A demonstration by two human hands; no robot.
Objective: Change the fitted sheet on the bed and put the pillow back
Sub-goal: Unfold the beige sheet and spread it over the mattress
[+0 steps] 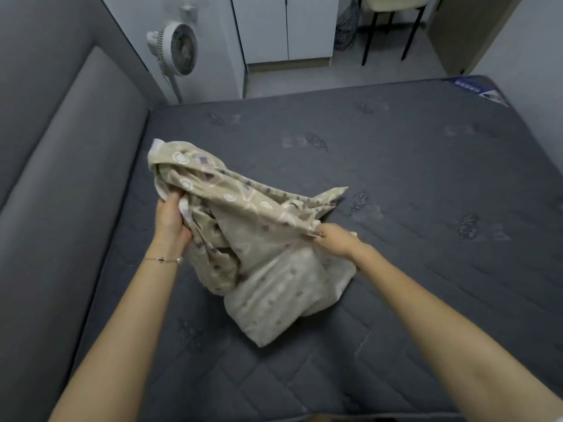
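Fingers of the left hand (170, 222) are curled into a fold of the patterned beige fitted sheet (259, 269), their tips buried in the cloth. Those of the right hand (335, 240) pinch a taut edge of it. Between the two grips a band of fabric is lifted and stretched. Below the fingers and nearer than them, the rest sits as a loosely folded bundle on the bare dark quilted mattress (411, 178).

The sheet looks light, soft and limp, so it should drape and slip rather than keep any shape. I judge the best holds to be the elastic corners, one per hand, then shaken apart. Which fold is a corner I cannot tell, because the elastic hem is lost in the bunching. The cloth just under the right fingers is blurred. No pillow shows, and the mattress's near edge is cut off.
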